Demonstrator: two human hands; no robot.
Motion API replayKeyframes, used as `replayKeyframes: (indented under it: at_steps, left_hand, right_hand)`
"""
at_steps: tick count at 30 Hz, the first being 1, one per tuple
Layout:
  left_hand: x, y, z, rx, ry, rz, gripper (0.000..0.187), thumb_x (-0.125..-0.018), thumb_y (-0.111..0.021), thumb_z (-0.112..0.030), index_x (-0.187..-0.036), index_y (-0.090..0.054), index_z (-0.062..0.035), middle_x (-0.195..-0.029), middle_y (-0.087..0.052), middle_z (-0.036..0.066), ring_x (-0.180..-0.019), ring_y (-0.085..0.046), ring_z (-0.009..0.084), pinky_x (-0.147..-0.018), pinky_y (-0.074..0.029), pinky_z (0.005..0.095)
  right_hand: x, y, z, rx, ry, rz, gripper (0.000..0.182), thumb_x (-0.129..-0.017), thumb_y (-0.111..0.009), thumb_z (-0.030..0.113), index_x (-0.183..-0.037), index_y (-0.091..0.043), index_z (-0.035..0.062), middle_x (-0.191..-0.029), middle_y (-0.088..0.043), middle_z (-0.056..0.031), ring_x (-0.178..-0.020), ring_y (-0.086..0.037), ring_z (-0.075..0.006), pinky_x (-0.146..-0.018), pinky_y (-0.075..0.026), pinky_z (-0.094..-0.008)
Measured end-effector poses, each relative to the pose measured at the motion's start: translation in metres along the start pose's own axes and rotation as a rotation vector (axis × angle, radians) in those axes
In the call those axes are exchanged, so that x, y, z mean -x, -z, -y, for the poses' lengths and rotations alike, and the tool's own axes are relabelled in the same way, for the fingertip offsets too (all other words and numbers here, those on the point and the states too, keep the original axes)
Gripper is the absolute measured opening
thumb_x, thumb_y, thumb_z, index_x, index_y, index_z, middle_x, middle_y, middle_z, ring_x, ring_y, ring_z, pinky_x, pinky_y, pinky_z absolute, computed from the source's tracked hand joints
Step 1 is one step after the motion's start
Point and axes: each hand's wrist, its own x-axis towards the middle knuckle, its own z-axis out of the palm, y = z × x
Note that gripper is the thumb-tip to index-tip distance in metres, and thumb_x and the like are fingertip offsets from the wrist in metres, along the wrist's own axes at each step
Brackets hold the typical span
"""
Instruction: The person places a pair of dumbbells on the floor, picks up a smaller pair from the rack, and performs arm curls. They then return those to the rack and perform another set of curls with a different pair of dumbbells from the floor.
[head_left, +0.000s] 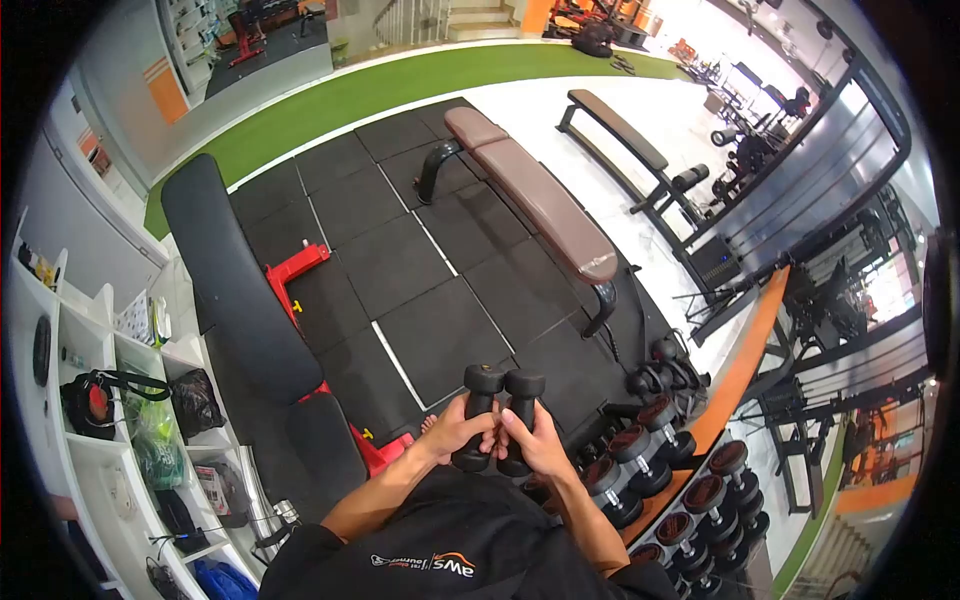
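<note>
Two small black dumbbells are held side by side in front of my body, their upper heads touching or nearly so. My left hand (458,428) is wrapped round the handle of the left dumbbell (484,379). Round the right dumbbell (525,382) closes my right hand (533,438). Both dumbbells point away from me, and my fingers partly cover their handles. Beneath them lies the black rubber tile floor (405,285).
A brown flat bench (540,190) stands ahead, and a black bench with a red frame (245,290) is at left. Racked dumbbells (705,492) fill the right side near me. White cubby shelves (88,352) line the left. A mirror (830,170) stands far right.
</note>
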Motion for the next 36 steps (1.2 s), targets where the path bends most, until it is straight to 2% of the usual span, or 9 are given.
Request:
replayKeyframes:
  at_steps: [10,17,19,20,23,29,30,33,36]
  left_hand:
    - [0.007,0.061,-0.046,0.067,-0.091,-0.18,0.014,-0.093,-0.058,-0.013,-0.088,-0.048,-0.0043,-0.06,-0.055,0.007,-0.059,-0.064,0.0214,-0.059,-0.054,0.0359]
    - [0.006,0.089,-0.063,0.074,-0.127,-0.31,0.015,-0.094,-0.058,-0.014,-0.091,-0.047,-0.0034,-0.059,-0.056,0.007,-0.058,-0.063,0.0216,-0.058,-0.053,0.0337]
    - [0.0,0.094,-0.064,0.111,-0.134,-0.352,0.013,-0.092,-0.059,-0.009,-0.09,-0.048,-0.0046,-0.062,-0.053,0.004,-0.056,-0.058,0.0163,-0.058,-0.052,0.0347]
    - [-0.005,0.096,-0.065,0.13,-0.139,-0.372,0.012,-0.09,-0.06,-0.007,-0.09,-0.048,-0.0052,-0.063,-0.052,0.003,-0.054,-0.056,0.0137,-0.057,-0.052,0.0353]
    - [-0.021,0.101,-0.078,0.13,-0.137,-0.374,0.012,-0.091,-0.059,-0.007,-0.09,-0.048,-0.005,-0.064,-0.052,0.003,-0.055,-0.056,0.0135,-0.058,-0.053,0.036]
    - [-0.081,0.109,-0.107,0.091,-0.114,-0.418,0.014,-0.092,-0.061,-0.01,-0.089,-0.048,-0.0061,-0.063,-0.051,0.001,-0.055,-0.055,0.013,-0.054,-0.048,0.0306]
    - [-0.093,0.116,-0.108,0.038,-0.114,-0.401,0.013,-0.094,-0.058,-0.012,-0.086,-0.049,-0.0054,-0.062,-0.055,0.002,-0.056,-0.056,0.0105,-0.055,-0.047,0.0277]
    - [-0.127,0.124,-0.116,-0.062,-0.106,-0.443,0.014,-0.094,-0.059,-0.013,-0.087,-0.049,-0.006,-0.062,-0.055,0.001,-0.055,-0.054,0.0091,-0.053,-0.044,0.0263]
    - [-0.151,0.132,-0.117,0.004,-0.125,-0.453,0.014,-0.093,-0.061,-0.014,-0.09,-0.049,-0.0059,-0.063,-0.054,0.001,-0.055,-0.053,0.009,-0.054,-0.044,0.026]
  right_hand:
    - [-0.089,-0.048,0.019,0.054,-0.03,0.188,0.023,-0.1,-0.058,0.02,-0.109,-0.048,0.0008,-0.073,-0.059,-0.0062,-0.06,-0.059,-0.0132,-0.057,-0.051,-0.0285]
    - [-0.134,-0.061,0.021,0.07,-0.11,0.264,0.022,-0.1,-0.058,0.018,-0.109,-0.05,0.0008,-0.072,-0.059,-0.0049,-0.06,-0.059,-0.0123,-0.056,-0.051,-0.0279]
    - [-0.147,-0.061,0.025,0.086,-0.126,0.292,0.02,-0.1,-0.057,0.018,-0.107,-0.05,0.0008,-0.074,-0.059,-0.0062,-0.061,-0.059,-0.0131,-0.057,-0.051,-0.0286]
    - [-0.154,-0.06,0.028,0.095,-0.133,0.305,0.019,-0.1,-0.056,0.018,-0.106,-0.049,0.0008,-0.074,-0.058,-0.0068,-0.062,-0.058,-0.0135,-0.058,-0.051,-0.0289]
    - [-0.179,-0.049,0.028,0.056,-0.135,0.328,0.022,-0.099,-0.06,0.019,-0.108,-0.051,0.0013,-0.07,-0.06,-0.0045,-0.06,-0.06,-0.0126,-0.056,-0.051,-0.0277]
    - [-0.237,-0.013,0.053,0.075,-0.178,0.367,0.021,-0.099,-0.061,0.021,-0.105,-0.051,0.0029,-0.068,-0.057,-0.0037,-0.057,-0.058,-0.0128,-0.057,-0.052,-0.0301]
    - [-0.246,-0.007,0.058,0.077,-0.179,0.371,0.021,-0.099,-0.061,0.021,-0.105,-0.051,0.0032,-0.067,-0.057,-0.0035,-0.057,-0.058,-0.0129,-0.058,-0.052,-0.0303]
    - [-0.273,0.013,0.077,0.075,-0.206,0.37,0.02,-0.099,-0.06,0.02,-0.103,-0.05,0.0041,-0.067,-0.056,-0.0032,-0.056,-0.057,-0.0131,-0.058,-0.052,-0.0308]
    - [-0.298,0.029,0.087,0.048,-0.236,0.363,0.02,-0.098,-0.061,0.021,-0.103,-0.049,0.0047,-0.066,-0.055,-0.0031,-0.056,-0.057,-0.0131,-0.057,-0.051,-0.0304]
